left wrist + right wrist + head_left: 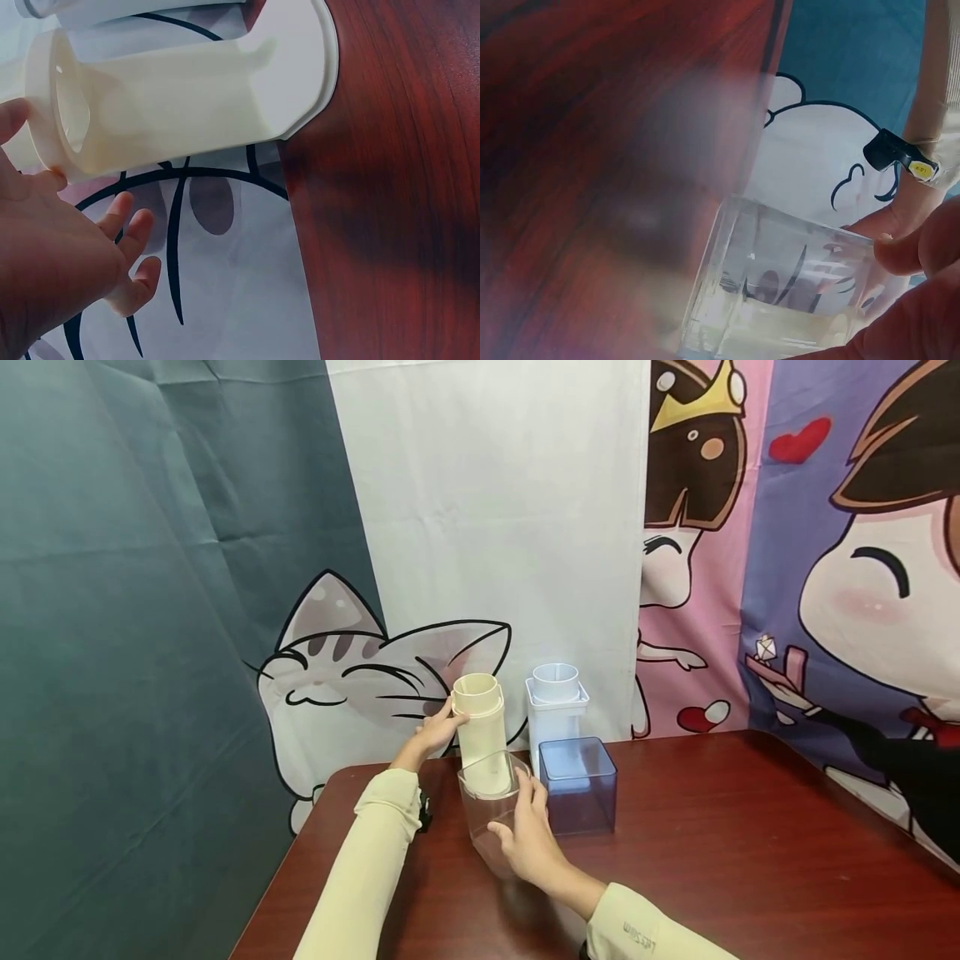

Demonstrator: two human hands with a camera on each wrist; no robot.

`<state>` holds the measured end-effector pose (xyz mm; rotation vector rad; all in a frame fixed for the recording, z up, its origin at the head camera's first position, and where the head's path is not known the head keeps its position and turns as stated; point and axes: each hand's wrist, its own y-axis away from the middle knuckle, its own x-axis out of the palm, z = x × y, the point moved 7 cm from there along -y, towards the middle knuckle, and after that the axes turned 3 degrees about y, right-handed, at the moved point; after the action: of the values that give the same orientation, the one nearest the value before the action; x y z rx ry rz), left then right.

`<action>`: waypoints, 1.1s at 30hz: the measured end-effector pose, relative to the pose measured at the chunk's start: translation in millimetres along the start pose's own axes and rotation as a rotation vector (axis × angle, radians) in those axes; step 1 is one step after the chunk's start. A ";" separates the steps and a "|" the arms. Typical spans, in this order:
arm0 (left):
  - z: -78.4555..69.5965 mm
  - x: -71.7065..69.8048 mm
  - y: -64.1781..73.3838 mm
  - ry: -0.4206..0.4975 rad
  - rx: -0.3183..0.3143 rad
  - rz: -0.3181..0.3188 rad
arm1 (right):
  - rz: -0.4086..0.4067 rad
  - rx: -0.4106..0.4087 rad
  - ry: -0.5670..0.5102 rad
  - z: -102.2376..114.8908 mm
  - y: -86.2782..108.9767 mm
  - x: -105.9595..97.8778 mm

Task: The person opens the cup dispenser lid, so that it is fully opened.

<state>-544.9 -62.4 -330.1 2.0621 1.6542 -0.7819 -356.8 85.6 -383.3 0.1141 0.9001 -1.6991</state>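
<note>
A cream plastic holder (482,735), with a round collar on top and a long body, stands near the table's back edge. My left hand (435,732) pinches its collar by thumb and forefinger; in the left wrist view the other fingers of the left hand (82,259) stand off it. In front of the holder is a clear plastic box (487,831), tilted, open end up. My right hand (534,843) grips that box by its right side near the rim. The right wrist view shows the clear box (780,262) with the right thumb (900,251) at its rim.
Just right of the cream holder stands a similar pale blue holder (553,727). A translucent dark blue box (592,797) sits before it. The red-brown wooden table (720,835) ends at a cartoon-printed curtain (495,527) behind.
</note>
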 end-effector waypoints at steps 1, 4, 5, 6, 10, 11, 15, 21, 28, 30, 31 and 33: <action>-0.4 0.0 -0.2 0.003 0.001 0.001 | 0.006 0.004 -0.001 0.0 -0.1 -0.4; -0.7 -0.3 1.2 0.006 0.004 0.002 | 0.022 0.017 -0.005 -1.3 -0.4 0.3; -0.1 -0.1 1.7 0.004 0.004 0.001 | 0.024 0.022 -0.005 -2.4 -0.7 1.2; 0.2 -0.3 2.0 0.003 0.007 0.000 | 0.027 0.026 -0.005 -3.3 -1.2 2.0; 2.0 0.3 1.8 0.000 0.014 -0.004 | 0.023 0.030 0.029 -5.3 -3.6 4.7; 2.4 0.1 1.7 0.001 0.013 -0.005 | 0.024 0.033 0.051 -5.8 -4.4 5.2; 4.0 -1.0 0.0 0.000 0.011 -0.013 | 0.024 0.033 0.191 -6.6 -9.4 5.1; 2.7 -0.5 -1.5 0.005 0.037 -0.008 | 0.009 -0.016 0.309 -7.3 -22.4 2.5; 3.0 -0.9 -1.2 0.004 0.063 -0.012 | -0.040 -0.045 0.445 -8.7 -35.1 4.6; 1.7 -0.8 -2.0 -0.012 0.070 -0.020 | -0.065 -0.050 0.493 -7.6 -39.5 3.7; 1.6 -1.1 -1.8 -0.021 0.063 -0.029 | -0.072 -0.053 0.510 -7.0 -41.7 3.1; 1.6 -2.2 -1.5 -0.039 0.045 -0.055 | -0.080 -0.058 0.543 -6.1 -45.5 2.6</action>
<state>-547.0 -64.7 -329.9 2.0257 1.6931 -0.8795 -399.3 89.8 -366.1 0.5244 1.3662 -1.7435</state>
